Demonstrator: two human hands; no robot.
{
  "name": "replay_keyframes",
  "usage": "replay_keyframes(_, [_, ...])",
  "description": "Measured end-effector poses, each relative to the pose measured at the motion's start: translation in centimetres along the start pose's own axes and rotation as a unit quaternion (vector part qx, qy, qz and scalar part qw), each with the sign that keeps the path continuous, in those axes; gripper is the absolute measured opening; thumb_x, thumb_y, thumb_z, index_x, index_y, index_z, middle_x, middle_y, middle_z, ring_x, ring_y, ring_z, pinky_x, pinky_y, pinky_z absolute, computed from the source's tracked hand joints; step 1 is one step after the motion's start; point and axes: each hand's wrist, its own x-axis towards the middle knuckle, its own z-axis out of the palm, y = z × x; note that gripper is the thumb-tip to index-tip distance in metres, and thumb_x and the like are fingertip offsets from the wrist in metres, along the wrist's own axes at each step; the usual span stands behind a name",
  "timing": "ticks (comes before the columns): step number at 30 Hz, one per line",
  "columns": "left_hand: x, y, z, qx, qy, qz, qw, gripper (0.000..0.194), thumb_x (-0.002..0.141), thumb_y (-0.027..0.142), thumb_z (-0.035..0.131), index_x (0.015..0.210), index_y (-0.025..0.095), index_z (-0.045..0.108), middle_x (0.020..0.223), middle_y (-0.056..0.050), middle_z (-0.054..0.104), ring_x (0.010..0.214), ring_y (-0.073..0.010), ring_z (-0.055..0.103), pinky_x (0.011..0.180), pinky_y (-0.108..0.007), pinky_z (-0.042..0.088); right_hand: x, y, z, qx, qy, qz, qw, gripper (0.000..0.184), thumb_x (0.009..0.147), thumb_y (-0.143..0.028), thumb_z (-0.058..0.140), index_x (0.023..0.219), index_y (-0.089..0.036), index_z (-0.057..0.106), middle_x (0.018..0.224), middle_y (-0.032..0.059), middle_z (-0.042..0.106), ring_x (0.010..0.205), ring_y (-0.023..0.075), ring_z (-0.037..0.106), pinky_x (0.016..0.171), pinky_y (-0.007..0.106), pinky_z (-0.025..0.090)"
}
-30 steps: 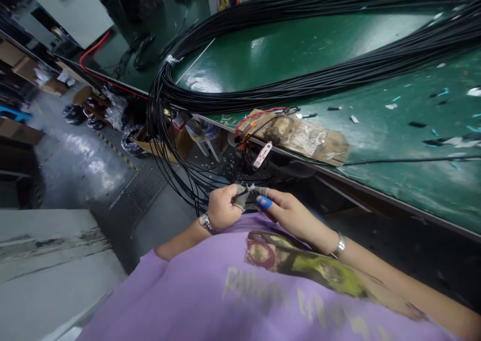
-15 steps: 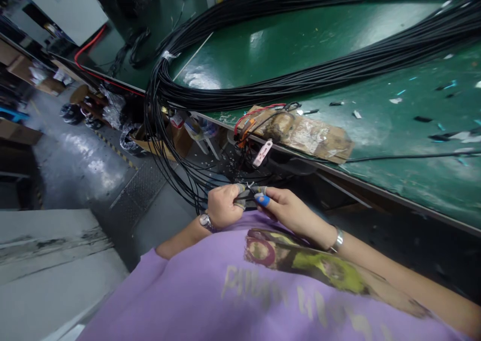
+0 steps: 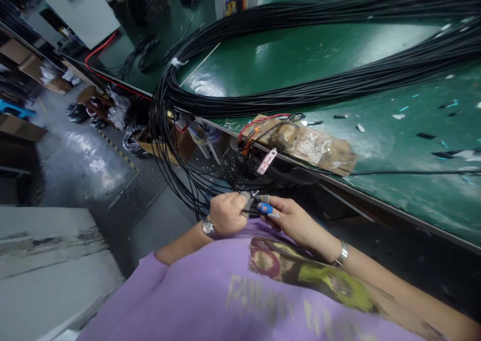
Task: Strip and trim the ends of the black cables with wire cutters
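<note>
My left hand, wearing a watch, is closed in front of my purple shirt, its covered fingertips pinching a black cable. Close to its right is my right hand, with blue tape on one digit and a grey cover on another fingertip. Its fingers are also closed on the cable, between the two hands. The exact cable end is small and partly hidden by the fingers. Several loose black cables hang from the bench edge down toward my left hand. They come from a long bundle of black cables, tied with a white band.
The green bench carries cable scraps and a taped cardboard piece at its edge. A pinkish-white power strip hangs beside red and orange wires. Under the bench stands a cardboard box. A white surface is at lower left.
The view has shifted slightly, so the bench and cables appear a little lower and further right. Both hands stay together at the cable, with small shifts of the right fingers.
</note>
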Motion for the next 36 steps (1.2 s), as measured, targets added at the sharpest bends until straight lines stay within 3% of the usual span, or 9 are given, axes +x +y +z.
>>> replay_keyframes(7, [0.4, 0.0, -0.4, -0.097, -0.078, -0.084, 0.989, 0.013, 0.072, 0.016, 0.048, 0.073, 0.018, 0.061, 0.059, -0.002, 0.057, 0.055, -0.0131, 0.051, 0.055, -0.024, 0.038, 0.1, 0.7, 0.0, 0.020, 0.007, 0.008, 1.000, 0.039, 0.072, -0.055, 0.062, 0.061, -0.018, 0.055, 0.051, -0.0034, 0.046, 0.045, 0.0074, 0.032, 0.040, 0.022, 0.023])
replay_keyframes(12, [1.2, 0.0, -1.3, -0.237, -0.132, -0.212, 0.939, 0.018, 0.079, 0.022, 0.050, 0.061, 0.017, 0.050, 0.055, 0.002, 0.051, 0.052, -0.0090, 0.042, 0.052, -0.021, 0.035, 0.2, 0.4, -0.1, 0.000, 0.003, 0.000, 1.000, 0.039, 0.070, -0.055, 0.063, 0.060, -0.019, 0.055, 0.051, -0.0037, 0.044, 0.048, 0.0086, 0.032, 0.044, 0.024, 0.027])
replay_keyframes(15, [1.5, 0.1, -1.7, -0.359, -0.164, -0.288, 0.873, 0.020, 0.077, 0.028, 0.053, 0.061, 0.017, 0.048, 0.053, 0.004, 0.049, 0.048, -0.0069, 0.041, 0.048, -0.019, 0.033, 0.3, 0.1, -0.2, -0.019, -0.003, -0.001, 1.000, 0.038, 0.066, -0.054, 0.066, 0.059, -0.019, 0.056, 0.054, -0.0021, 0.048, 0.052, 0.0108, 0.038, 0.051, 0.026, 0.033])
replay_keyframes(20, [1.6, 0.3, -1.7, -0.507, -0.202, -0.450, 0.707, 0.032, 0.070, 0.043, 0.060, 0.058, 0.018, 0.044, 0.041, 0.007, 0.043, 0.031, -0.0033, 0.029, 0.033, -0.018, 0.019, 0.3, 0.0, -0.2, -0.054, -0.006, -0.013, 0.998, 0.036, 0.068, -0.054, 0.063, 0.060, -0.019, 0.058, 0.056, -0.0006, 0.053, 0.055, 0.0136, 0.042, 0.055, 0.028, 0.037])
replay_keyframes(25, [1.6, 0.2, -1.5, -0.594, -0.196, -0.510, 0.591, 0.032, 0.060, 0.036, 0.067, 0.057, 0.019, 0.041, 0.034, 0.008, 0.038, 0.027, -0.0019, 0.022, 0.030, -0.017, 0.009, 0.2, 0.1, 0.0, -0.072, -0.009, -0.057, 0.996, 0.035, 0.074, -0.053, 0.058, 0.066, -0.019, 0.064, 0.055, -0.0015, 0.052, 0.052, 0.0126, 0.041, 0.055, 0.028, 0.039])
replay_keyframes(30, [1.8, -0.1, -1.6, -0.635, -0.219, -0.555, 0.491, 0.027, 0.063, 0.022, 0.063, 0.060, 0.020, 0.037, 0.033, 0.009, 0.036, 0.025, -0.0019, 0.018, 0.031, -0.017, 0.007, 0.1, 0.4, -0.2, -0.121, -0.012, -0.096, 0.988, 0.035, 0.081, -0.048, 0.051, 0.075, -0.018, 0.069, 0.060, 0.0006, 0.059, 0.056, 0.0149, 0.049, 0.056, 0.028, 0.044])
replay_keyframes(33, [1.9, 0.0, -1.7, -0.646, -0.208, -0.555, 0.480, 0.029, 0.063, 0.023, 0.065, 0.063, 0.020, 0.037, 0.034, 0.010, 0.035, 0.026, -0.0019, 0.018, 0.031, -0.016, 0.008, 0.1, 0.6, -0.5, -0.144, -0.013, -0.113, 0.983, 0.031, 0.083, -0.042, 0.049, 0.081, -0.017, 0.069, 0.071, 0.0034, 0.066, 0.068, 0.0193, 0.059, 0.065, 0.031, 0.049])
replay_keyframes(36, [1.7, 0.3, -1.6, -0.640, -0.170, -0.523, 0.537, 0.033, 0.061, 0.033, 0.070, 0.063, 0.018, 0.041, 0.036, 0.010, 0.038, 0.028, -0.0017, 0.022, 0.031, -0.016, 0.010, 0.2, 0.6, -0.8, -0.130, 0.010, -0.108, 0.986, 0.028, 0.081, -0.043, 0.053, 0.085, -0.018, 0.066, 0.078, 0.0047, 0.068, 0.076, 0.0213, 0.062, 0.070, 0.032, 0.051])
